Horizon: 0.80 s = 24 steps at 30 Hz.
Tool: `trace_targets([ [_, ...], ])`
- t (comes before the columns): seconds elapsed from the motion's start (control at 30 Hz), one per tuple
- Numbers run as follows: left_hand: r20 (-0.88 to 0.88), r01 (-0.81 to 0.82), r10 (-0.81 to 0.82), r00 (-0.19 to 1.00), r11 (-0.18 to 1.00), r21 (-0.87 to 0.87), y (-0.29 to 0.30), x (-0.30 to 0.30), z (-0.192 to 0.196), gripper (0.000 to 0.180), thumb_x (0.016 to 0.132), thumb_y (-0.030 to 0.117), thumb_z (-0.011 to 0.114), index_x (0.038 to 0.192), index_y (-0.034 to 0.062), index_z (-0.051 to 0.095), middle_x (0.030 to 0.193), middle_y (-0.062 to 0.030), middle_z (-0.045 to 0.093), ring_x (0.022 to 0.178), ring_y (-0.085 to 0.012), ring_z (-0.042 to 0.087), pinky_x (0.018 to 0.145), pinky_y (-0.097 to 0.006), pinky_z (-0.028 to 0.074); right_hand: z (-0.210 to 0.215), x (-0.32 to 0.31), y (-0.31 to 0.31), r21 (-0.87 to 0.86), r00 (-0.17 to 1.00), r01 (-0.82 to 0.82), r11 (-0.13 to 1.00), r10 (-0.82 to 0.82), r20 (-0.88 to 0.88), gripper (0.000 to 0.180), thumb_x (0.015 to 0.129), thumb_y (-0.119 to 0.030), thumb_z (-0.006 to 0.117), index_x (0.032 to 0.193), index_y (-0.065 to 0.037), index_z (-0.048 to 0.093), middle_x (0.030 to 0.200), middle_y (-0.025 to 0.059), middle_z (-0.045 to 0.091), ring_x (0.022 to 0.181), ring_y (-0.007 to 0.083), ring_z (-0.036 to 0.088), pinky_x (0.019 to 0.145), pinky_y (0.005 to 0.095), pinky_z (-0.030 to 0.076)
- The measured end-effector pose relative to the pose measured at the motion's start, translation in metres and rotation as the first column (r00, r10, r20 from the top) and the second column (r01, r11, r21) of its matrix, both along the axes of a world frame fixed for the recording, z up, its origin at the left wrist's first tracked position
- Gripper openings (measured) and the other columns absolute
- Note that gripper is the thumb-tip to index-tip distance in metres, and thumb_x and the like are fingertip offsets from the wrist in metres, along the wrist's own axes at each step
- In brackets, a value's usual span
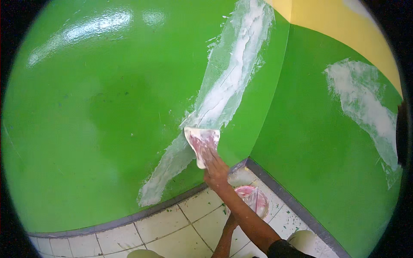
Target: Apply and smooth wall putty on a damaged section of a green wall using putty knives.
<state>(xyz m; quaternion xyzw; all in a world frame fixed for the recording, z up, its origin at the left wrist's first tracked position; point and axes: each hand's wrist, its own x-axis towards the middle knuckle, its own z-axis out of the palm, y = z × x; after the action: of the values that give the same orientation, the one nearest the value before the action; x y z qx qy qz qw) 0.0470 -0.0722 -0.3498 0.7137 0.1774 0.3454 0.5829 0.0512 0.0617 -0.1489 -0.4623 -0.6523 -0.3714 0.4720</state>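
Observation:
My right hand [216,169] is closed around a pink, putty-smeared spreader [201,141]. The spreader's wide edge lies against the green wall [124,129], on a long streak of white putty [228,88]. That streak is thick toward the top and thinner at its lower left end. Below my right forearm, my left hand [231,220] is beside a round tub [263,210] with pink and white smears inside. The fingers of my left hand are hidden, so its grip on the tub cannot be made out. A pale pointed piece [251,198] stands in the tub.
A second white putty patch [361,96] marks the green wall on the right, past the corner. Yellow paint [344,26] covers the upper right. A grey strip [284,191] runs along the wall's foot above white floor tiles [172,234], which carry green flecks.

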Motion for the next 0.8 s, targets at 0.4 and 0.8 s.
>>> trace_targets([
  [0.4,-0.247,0.053,-0.123,0.961,0.961,-0.273,0.008,-0.014,0.049,0.049,0.091,0.015,0.057,0.135,0.0,0.042,0.105,-0.0188,0.063,0.087,-0.0226,0.058,0.078,-0.036,0.048,0.24,0.123,0.036,0.433,0.975,0.202,0.878,-0.139,-0.171,0.044,0.078,0.01,0.057,0.12,-0.005,0.061,0.11,0.0179,0.066,0.093,0.0313,0.068,0.079,0.0353,0.053],
  [0.8,-0.053,0.104,-0.128,0.99,0.94,-0.326,0.006,0.002,0.015,0.048,0.094,0.021,0.055,0.138,0.0068,0.042,0.104,-0.0049,0.058,0.081,-0.0125,0.047,0.068,-0.027,0.042,0.059,0.083,0.026,0.125,0.995,-0.01,0.992,0.022,-0.095,0.06,0.065,0.017,0.043,0.119,-0.003,0.061,0.125,0.0185,0.059,0.123,0.0354,0.052,0.105,0.0431,0.039],
])
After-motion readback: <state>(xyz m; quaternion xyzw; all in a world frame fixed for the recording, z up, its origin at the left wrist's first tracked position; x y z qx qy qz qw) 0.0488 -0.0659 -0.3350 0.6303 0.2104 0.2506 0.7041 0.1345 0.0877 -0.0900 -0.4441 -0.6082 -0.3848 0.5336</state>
